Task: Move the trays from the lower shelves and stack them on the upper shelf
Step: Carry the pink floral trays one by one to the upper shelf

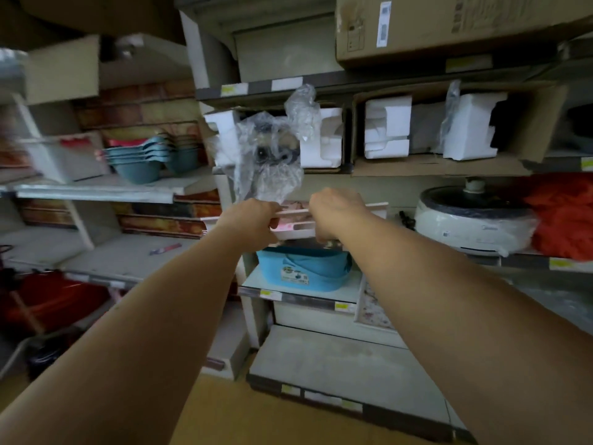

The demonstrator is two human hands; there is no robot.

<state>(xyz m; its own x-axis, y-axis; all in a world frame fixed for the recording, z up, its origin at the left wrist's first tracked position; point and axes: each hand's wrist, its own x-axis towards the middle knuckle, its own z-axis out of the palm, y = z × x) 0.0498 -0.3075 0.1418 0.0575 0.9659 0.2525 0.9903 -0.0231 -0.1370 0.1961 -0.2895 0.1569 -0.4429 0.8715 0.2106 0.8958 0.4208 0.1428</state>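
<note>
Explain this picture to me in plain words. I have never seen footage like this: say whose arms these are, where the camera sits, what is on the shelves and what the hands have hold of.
There is no machine here. The camera is worn on a person's head and looks forward and down, so the two bare arms reaching out are that person's own. The left hand and the right hand both grip a small stack of pale trays, held at the edge of a shop shelf. Directly below sits a blue plastic basket. To the right stands a white electric cooker beside something red. Above the hands, crumpled clear plastic wrap hangs out of an open cardboard box with white foam blocks. Stacked blue bowls sit on the left. The picture is blurred, so finer detail cannot be told.
</note>
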